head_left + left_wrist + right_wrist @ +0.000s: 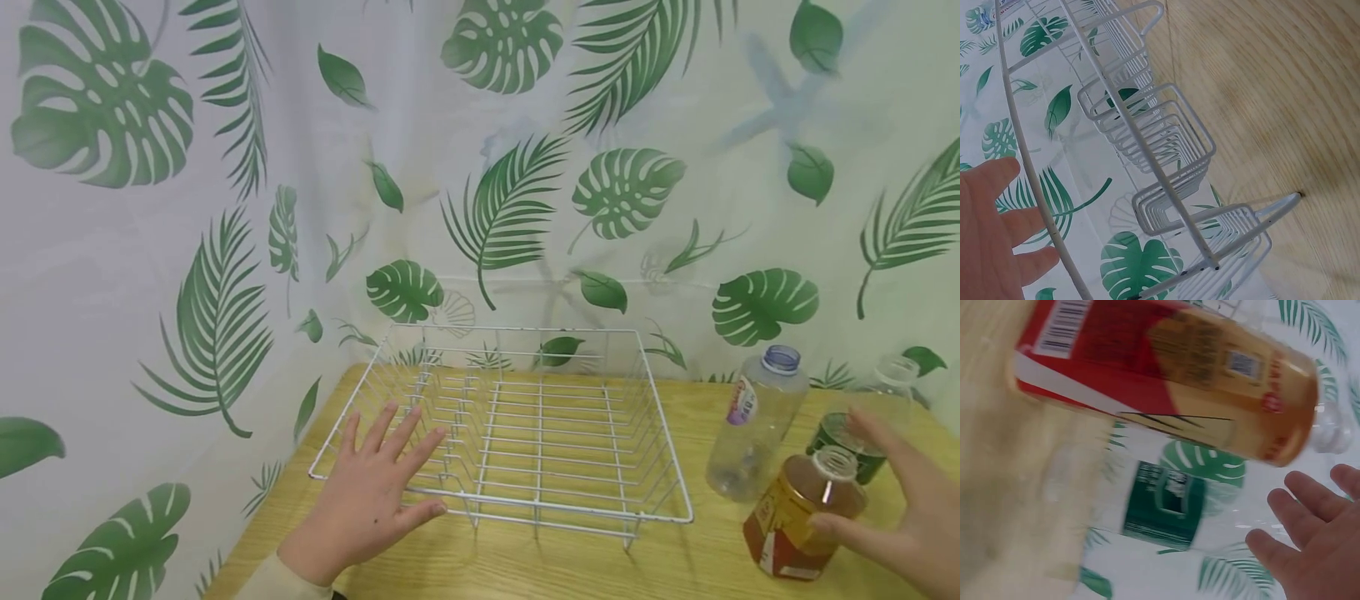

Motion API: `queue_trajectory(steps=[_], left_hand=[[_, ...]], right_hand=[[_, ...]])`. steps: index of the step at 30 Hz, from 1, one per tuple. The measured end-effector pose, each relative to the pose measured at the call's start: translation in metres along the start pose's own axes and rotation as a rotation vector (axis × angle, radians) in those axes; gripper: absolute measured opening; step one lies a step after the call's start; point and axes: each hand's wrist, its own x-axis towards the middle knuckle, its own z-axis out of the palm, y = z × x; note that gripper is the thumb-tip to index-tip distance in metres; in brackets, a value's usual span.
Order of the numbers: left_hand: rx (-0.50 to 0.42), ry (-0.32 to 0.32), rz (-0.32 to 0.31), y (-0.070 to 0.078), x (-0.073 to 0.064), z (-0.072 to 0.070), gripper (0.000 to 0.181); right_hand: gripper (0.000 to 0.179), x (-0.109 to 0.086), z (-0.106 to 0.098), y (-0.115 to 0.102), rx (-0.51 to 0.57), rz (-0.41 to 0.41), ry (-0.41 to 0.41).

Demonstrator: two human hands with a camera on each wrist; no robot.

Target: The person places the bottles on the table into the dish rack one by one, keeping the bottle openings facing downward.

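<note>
A white wire dish rack (551, 504) stands on the wooden table. My left hand (371, 496) is spread over its front left corner, fingers straight; in the left wrist view the fingers (1025, 228) lie along the rack's top rail. To the right, my right hand (918, 500) is held with thumb and fingers apart beside an uncapped bottle with a red and yellow label (802, 517). The thumb overlaps that bottle in the head view. Behind it stand a clear bottle with a green label (1163, 506) and a clear bottle with a purple neck (757, 425).
The light wooden table (540, 571) meets a white curtain with green leaf prints (495, 217) behind the rack and along the left side. All three bottles stand close together right of the rack.
</note>
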Motion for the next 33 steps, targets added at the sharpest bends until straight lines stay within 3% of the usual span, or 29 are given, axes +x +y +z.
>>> queue_trajectory(steps=[3, 10, 17, 20, 27, 33], left_hand=[[-0.006, -0.004, -0.005, 0.001, -0.001, 0.0, 0.078], [0.001, -0.013, 0.002, 0.003, -0.003, 0.0, 0.077], [-0.003, -0.018, 0.004, 0.003, -0.002, -0.001, 0.077], [-0.009, -0.03, -0.001, 0.003, -0.001, -0.001, 0.077], [-0.018, -0.033, -0.002, 0.002, 0.001, -0.002, 0.076], [-0.02, -0.036, -0.001, 0.002, 0.001, -0.001, 0.076]], right_hand=[[0.113, 0.0, 0.004, 0.009, 0.037, 0.028, -0.065], [0.098, 0.003, 0.015, 0.036, 0.141, 0.127, -0.313], [0.071, -0.002, 0.035, 0.056, 0.24, 0.122, -0.364], [0.072, -0.001, 0.039, 0.06, 0.284, 0.161, -0.421], [0.086, 0.004, 0.045, 0.066, 0.375, 0.378, -0.601], [0.084, 0.003, 0.051, 0.074, 0.492, 0.427, -0.642]])
